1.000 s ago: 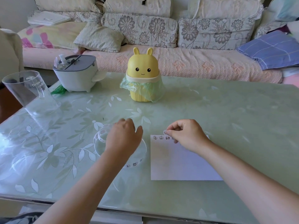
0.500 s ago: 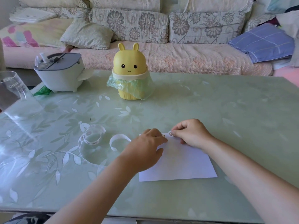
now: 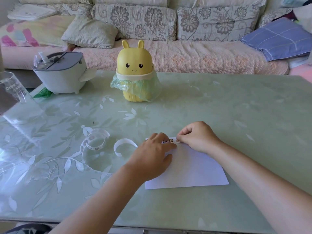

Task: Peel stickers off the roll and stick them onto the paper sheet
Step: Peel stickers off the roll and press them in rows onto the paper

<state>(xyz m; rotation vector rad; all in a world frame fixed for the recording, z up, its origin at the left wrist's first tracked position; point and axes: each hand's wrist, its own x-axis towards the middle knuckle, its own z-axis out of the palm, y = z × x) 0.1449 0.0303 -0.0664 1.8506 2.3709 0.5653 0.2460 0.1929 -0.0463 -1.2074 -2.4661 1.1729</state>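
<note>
A white paper sheet (image 3: 194, 169) lies flat on the table in front of me, with a row of small stickers (image 3: 171, 140) along its top edge. My left hand (image 3: 152, 157) rests on the sheet's left part, fingers fairly straight and tips near the stickers. My right hand (image 3: 197, 137) is curled at the top edge, its thumb and forefinger pinching the rightmost sticker (image 3: 177, 140) down against the paper. The sticker roll (image 3: 95, 141) stands on the table to the left, untouched, with a loose curl of white backing strip (image 3: 125, 146) beside it.
A yellow bunny-shaped bin (image 3: 135, 71) with a green bag stands at the table's middle back. A grey and white container (image 3: 62, 75) sits back left, a clear plastic cup (image 3: 10, 92) at the far left edge. A sofa with cushions runs behind the table.
My left hand left the sticker roll and moved right onto the paper. My right hand stayed at the sheet's top edge with the sticker.
</note>
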